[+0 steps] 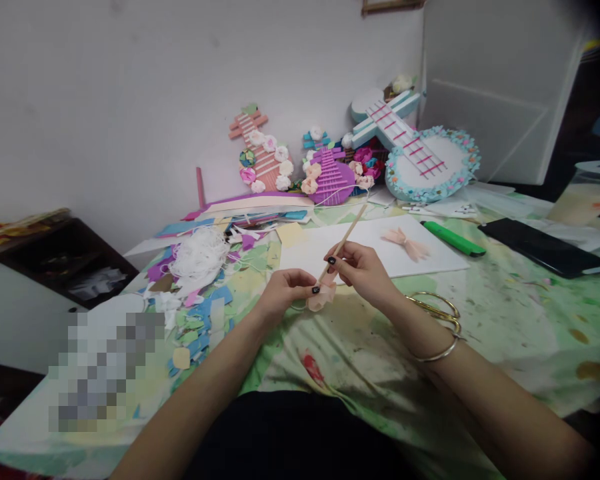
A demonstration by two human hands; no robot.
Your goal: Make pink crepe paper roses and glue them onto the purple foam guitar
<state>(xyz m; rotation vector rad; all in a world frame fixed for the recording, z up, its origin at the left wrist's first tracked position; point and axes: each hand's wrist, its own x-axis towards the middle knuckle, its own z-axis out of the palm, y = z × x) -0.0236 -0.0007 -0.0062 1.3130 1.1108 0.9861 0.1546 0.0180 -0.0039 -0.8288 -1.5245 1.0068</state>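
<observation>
1. Your left hand (pixel 291 288) pinches the small, ruffled peach paper piece (pixel 320 301) above the green-stained tablecloth (pixel 510 333); your right hand (pixel 363 268) has its fingers closed on the slim, pale stick (pixel 353 227) slanting down to it.
2. That piece looks part-shaped — ruffled, but uneven.
3. Apparently left unshaped: the fan-ended peach paper bundle (pixel 407 245) — narrow-waisted, lying on the flat white sheet (pixel 347 243).

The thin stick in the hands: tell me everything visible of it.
The stick is thin, straight and pale beige, and looks wooden. It slants above the blotchy green tablecloth, upper end pointing away and rightward. The right hand grips it low, between thumb and fingers. Its lower end meets crinkled peach paper at the left hand; the very tip is hidden.
</observation>
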